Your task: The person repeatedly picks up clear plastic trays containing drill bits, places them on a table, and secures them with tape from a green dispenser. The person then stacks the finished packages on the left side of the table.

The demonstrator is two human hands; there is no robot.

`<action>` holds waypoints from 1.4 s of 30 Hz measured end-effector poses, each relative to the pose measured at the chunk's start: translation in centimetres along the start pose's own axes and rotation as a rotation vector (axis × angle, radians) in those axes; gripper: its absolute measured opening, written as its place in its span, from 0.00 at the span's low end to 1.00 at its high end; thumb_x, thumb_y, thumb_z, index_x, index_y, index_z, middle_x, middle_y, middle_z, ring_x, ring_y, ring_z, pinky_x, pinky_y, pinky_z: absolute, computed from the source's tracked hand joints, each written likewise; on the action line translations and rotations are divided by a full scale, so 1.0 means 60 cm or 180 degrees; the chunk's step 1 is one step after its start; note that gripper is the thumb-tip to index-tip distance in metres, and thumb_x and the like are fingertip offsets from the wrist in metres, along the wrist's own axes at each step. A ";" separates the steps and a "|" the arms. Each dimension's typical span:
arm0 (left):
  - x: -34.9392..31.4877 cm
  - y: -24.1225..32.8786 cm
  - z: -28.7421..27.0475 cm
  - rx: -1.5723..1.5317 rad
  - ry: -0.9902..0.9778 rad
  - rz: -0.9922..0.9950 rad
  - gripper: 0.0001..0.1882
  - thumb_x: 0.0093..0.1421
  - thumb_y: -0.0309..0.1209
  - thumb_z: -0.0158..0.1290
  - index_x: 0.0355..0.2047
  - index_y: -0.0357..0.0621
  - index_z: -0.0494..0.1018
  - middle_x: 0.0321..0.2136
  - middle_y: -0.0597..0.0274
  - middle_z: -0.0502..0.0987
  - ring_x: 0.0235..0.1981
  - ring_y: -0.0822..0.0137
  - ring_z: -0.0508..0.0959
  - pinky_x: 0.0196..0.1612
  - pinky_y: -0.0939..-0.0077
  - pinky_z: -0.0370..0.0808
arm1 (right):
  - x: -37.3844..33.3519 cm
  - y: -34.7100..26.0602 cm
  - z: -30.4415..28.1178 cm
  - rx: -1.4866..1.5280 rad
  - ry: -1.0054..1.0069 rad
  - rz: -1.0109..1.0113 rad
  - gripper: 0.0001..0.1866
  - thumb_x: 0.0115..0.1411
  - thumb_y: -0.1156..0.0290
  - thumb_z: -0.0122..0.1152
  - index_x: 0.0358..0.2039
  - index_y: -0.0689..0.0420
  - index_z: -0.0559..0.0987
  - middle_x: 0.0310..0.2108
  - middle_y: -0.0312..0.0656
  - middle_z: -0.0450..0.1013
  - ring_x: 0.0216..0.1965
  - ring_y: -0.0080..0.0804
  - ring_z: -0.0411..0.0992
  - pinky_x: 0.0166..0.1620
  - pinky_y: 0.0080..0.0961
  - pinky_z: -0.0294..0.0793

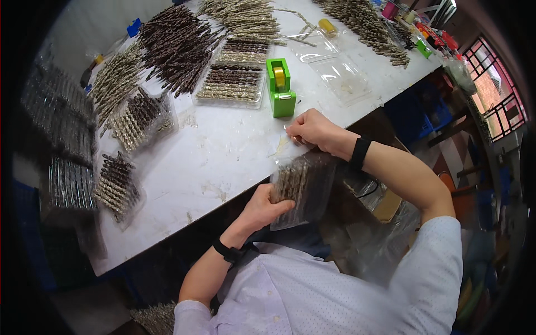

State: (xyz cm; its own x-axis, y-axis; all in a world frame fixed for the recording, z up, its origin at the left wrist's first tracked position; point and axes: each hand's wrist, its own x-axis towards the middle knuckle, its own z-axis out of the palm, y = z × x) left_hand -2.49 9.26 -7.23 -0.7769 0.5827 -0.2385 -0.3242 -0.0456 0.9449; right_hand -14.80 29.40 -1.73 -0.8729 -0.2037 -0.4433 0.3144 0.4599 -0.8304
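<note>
– While our L hand [271, 205] grips the lower L side of a clear plastic box [318, 192], what's the table [184, 162] like?

– White, scuffed w/ brownish smudges, near edge running diagonally. Far side has a heap of dark sticks [176, 47] & one of pale sticks [240, 17]. Nearer us: a filled tray [233, 78], a green tape dispenser [282, 103] w/ a yellow roll, & thin clear shells [343, 81].

– Rest of the rm?

– Pale wall [100, 25] far L, barred window [494, 92] far R, stacked clear cases [58, 117] at the L. Crumpled plastic [365, 240] & cardboard [388, 207] lie below, on our R.

– Where's our box, exactly?

– At the table's near edge, tilted, brown twists [293, 181] lined up inside. Can't tell if it touches the edge.

– R hand [297, 134]?

– Above the box, near the dispenser, thumb & fingertips drawn together. Smth glints there; we can't tell if we're pinching it.

– What else is unclear?

– Most of our L fingers are hidden behind the box. A heap on the floor, bottom L, is partly cut off by our sleeve [192, 317], & the far R corner's small stuff is too jumbled to sort.
</note>
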 end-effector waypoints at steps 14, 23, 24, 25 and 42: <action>-0.070 0.061 0.038 0.2462 0.0143 0.2603 0.25 0.37 0.19 0.59 0.40 0.39 0.76 0.38 0.60 0.80 0.26 0.61 0.73 0.30 0.72 0.74 | -0.141 -0.024 0.010 -0.0181 -0.1783 -0.0246 0.09 0.57 0.69 0.62 0.24 0.60 0.79 0.21 0.30 0.72 0.24 0.16 0.65 0.30 0.17 0.66; -0.089 0.068 0.045 0.3084 0.0198 0.3021 0.20 0.38 0.23 0.58 0.36 0.38 0.76 0.34 0.62 0.78 0.27 0.65 0.73 0.28 0.74 0.74 | -0.181 -0.031 0.032 -0.1825 -0.1892 -0.0758 0.11 0.52 0.64 0.65 0.27 0.59 0.78 0.32 0.44 0.72 0.37 0.40 0.72 0.41 0.32 0.70; -0.091 0.069 0.046 0.3130 0.0222 0.3070 0.18 0.39 0.23 0.57 0.36 0.38 0.76 0.33 0.62 0.77 0.27 0.65 0.73 0.28 0.74 0.74 | -0.182 -0.028 0.034 -0.1930 -0.1840 -0.0926 0.10 0.52 0.64 0.64 0.28 0.59 0.78 0.33 0.43 0.72 0.39 0.41 0.71 0.43 0.33 0.70; -0.093 0.071 0.048 0.3157 0.0227 0.3094 0.18 0.40 0.24 0.57 0.35 0.39 0.76 0.33 0.62 0.77 0.27 0.65 0.73 0.28 0.74 0.73 | -0.182 -0.025 0.036 -0.2036 -0.1785 -0.1089 0.10 0.52 0.65 0.64 0.28 0.58 0.78 0.34 0.43 0.71 0.42 0.41 0.70 0.45 0.34 0.69; -0.123 0.089 0.032 0.3605 0.0540 0.3064 0.13 0.43 0.24 0.56 0.33 0.39 0.76 0.32 0.61 0.75 0.26 0.67 0.73 0.27 0.77 0.73 | -0.230 -0.080 -0.020 -0.1610 -0.2021 -0.1270 0.25 0.51 0.66 0.68 0.48 0.59 0.71 0.56 0.46 0.64 0.57 0.38 0.63 0.58 0.33 0.63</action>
State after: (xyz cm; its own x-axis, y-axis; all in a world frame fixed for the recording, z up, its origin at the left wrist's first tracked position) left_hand 2.58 6.27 0.00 -0.5217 0.5937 0.6127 0.8525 0.3358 0.4005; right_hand -4.73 31.05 8.79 -0.4648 -0.7991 -0.3813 -0.3000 0.5473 -0.7813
